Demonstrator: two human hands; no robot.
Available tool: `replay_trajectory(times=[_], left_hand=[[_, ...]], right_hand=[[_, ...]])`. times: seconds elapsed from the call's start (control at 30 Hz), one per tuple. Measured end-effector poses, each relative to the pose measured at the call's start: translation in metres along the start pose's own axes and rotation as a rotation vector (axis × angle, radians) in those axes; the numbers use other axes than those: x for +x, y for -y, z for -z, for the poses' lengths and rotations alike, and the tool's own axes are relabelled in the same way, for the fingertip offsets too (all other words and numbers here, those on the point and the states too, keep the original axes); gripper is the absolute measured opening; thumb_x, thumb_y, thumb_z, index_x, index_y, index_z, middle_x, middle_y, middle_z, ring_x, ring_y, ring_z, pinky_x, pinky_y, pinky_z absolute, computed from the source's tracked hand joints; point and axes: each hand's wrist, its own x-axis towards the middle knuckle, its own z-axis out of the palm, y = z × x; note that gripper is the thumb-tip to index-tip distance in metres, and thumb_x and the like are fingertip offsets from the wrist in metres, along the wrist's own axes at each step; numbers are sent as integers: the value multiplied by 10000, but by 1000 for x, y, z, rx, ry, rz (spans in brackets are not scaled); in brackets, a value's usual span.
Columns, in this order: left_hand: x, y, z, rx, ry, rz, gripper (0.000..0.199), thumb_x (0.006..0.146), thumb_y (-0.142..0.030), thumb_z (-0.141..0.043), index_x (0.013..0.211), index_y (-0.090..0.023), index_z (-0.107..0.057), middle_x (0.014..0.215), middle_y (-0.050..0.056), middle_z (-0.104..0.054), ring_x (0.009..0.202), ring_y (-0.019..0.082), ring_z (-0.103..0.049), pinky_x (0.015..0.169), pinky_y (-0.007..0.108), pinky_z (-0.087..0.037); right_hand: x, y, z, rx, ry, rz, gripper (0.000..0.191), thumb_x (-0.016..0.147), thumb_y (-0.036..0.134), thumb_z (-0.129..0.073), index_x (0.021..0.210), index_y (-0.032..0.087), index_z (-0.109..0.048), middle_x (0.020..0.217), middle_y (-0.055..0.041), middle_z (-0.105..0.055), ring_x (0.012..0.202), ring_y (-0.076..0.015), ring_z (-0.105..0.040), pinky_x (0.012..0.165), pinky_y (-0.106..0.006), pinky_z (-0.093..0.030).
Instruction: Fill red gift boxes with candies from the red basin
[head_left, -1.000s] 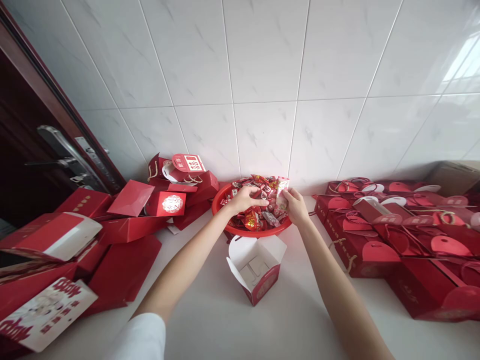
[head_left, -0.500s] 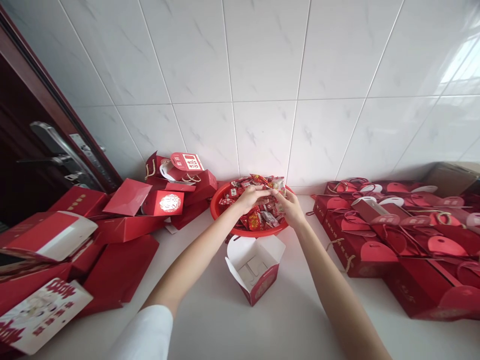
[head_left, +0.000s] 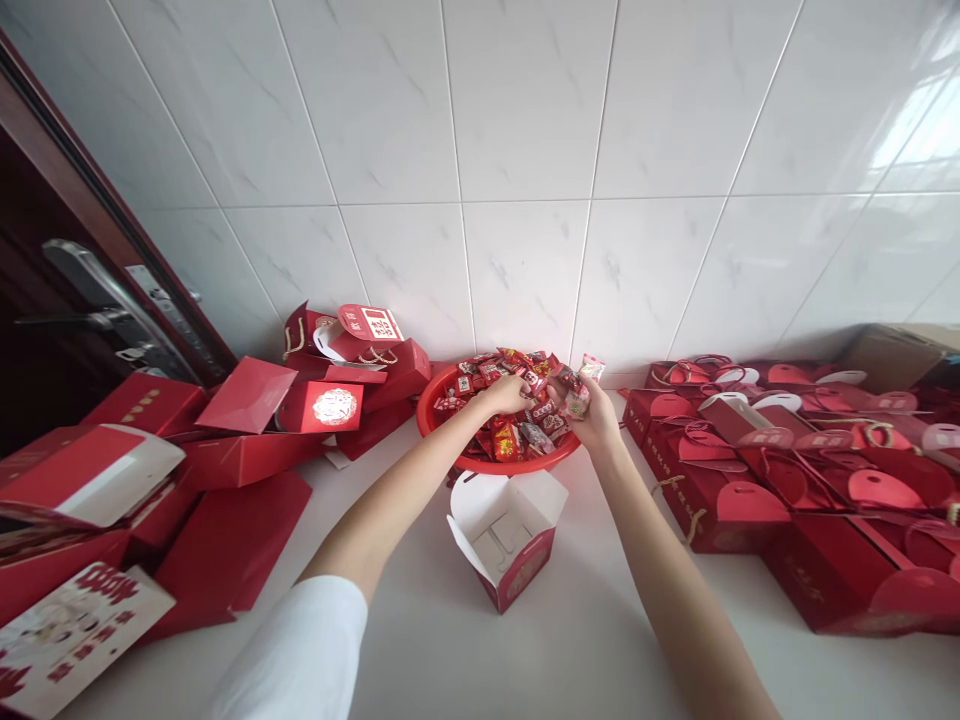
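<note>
Wrapped candies (head_left: 506, 440) fill a round red basin (head_left: 431, 428) against the wall. My left hand (head_left: 511, 395) reaches over the middle of the basin with its fingers curled down at the candies; what its fingertips hold, if anything, is hidden. At the basin's right side, my right hand (head_left: 598, 412) holds several wrapped candies (head_left: 576, 395), one sticking up past the fingers. An open box (head_left: 525, 570), white inside and red outside, stands on the white tabletop (head_left: 450, 650) just in front of the basin, and no candies show inside it.
Red boxes and flat red cartons (head_left: 232, 540) are heaped at the left. Rows of closed red boxes (head_left: 735, 510) with cord handles stand at the right, a brown carton (head_left: 892, 352) behind them. A tiled wall (head_left: 525, 280) rises behind; a door handle (head_left: 105, 290) is at far left.
My hands have moved apart from where they met over the basin. The right hand has shifted right and now shows several candies in its fingers; the left fingers have curled.
</note>
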Motion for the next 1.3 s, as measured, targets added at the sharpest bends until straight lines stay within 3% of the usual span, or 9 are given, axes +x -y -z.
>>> replay_trajectory(times=[0.1, 0.2, 0.3, 0.47, 0.6, 0.77, 0.87, 1.03, 1.3], left_hand=[[5, -1, -8, 75, 87, 38, 337, 958, -361, -633, 1242, -179, -623, 1275, 101, -631, 1089, 241, -644, 916, 447, -562], [8, -2, -10, 116, 127, 58, 296, 779, -321, -805, 1038, -205, -720, 1187, 87, -693, 1110, 281, -652, 927, 398, -536], [7, -1, -8, 106, 130, 50, 294, 584, -225, -878, 846, -213, -745, 1093, 89, -734, 1097, 312, -666, 910, 353, -519], [-4, 4, 2, -12, 109, -15, 250, 514, -147, -851, 717, -201, -715, 903, 51, -755, 923, 272, -702, 839, 328, -528], [-16, 13, 13, -201, 49, -78, 335, 543, -174, -853, 861, -176, -746, 871, 51, -758, 859, 263, -705, 817, 351, -540], [-27, 24, 23, -499, -53, -132, 494, 608, -297, -868, 1067, -155, -750, 1133, 110, -751, 1080, 293, -673, 983, 427, -498], [-35, 26, 25, -642, -62, -135, 540, 594, -342, -887, 1087, -168, -754, 1181, 105, -740, 1134, 301, -657, 1028, 453, -477], [-44, 22, 21, -812, -33, -121, 574, 578, -340, -902, 1103, -162, -754, 1126, 105, -755, 1048, 289, -694, 978, 469, -518], [-48, 16, 17, -893, -88, -94, 560, 574, -237, -888, 1115, -165, -761, 1198, 109, -735, 1145, 299, -655, 1057, 476, -465]], right_hand=[[1, 2, 0, 49, -2, -38, 68, 883, 177, -589, 837, 186, -638, 818, -42, -774, 772, -192, -766, 726, -325, -648], [2, 3, 1, 80, -6, -65, 119, 908, 160, -540, 853, 180, -643, 824, -53, -777, 814, -208, -771, 780, -371, -654], [3, 4, 3, 97, -3, -79, 114, 915, 170, -546, 850, 179, -640, 825, -58, -778, 830, -223, -773, 816, -414, -651], [4, 3, 4, 106, 9, -91, 112, 916, 208, -597, 820, 175, -643, 779, -51, -770, 767, -205, -771, 807, -375, -650], [4, 2, 4, 97, 37, -90, 107, 897, 231, -635, 802, 183, -650, 767, -39, -768, 798, -205, -772, 793, -349, -654], [4, 1, 7, 56, 81, -78, 113, 811, 231, -742, 768, 198, -643, 760, -23, -763, 792, -207, -767, 785, -349, -661], [3, 1, 7, 22, 102, -66, 134, 745, 156, -776, 752, 183, -646, 769, -19, -763, 736, -184, -755, 804, -347, -660], [-3, 0, 5, -37, 142, -30, 237, 596, 54, -828, 692, 167, -643, 725, -16, -753, 751, -204, -754, 807, -356, -659], [-7, -4, 2, -106, 174, 3, 316, 491, 53, -884, 716, 151, -683, 810, -49, -780, 831, -232, -760, 816, -329, -650]])
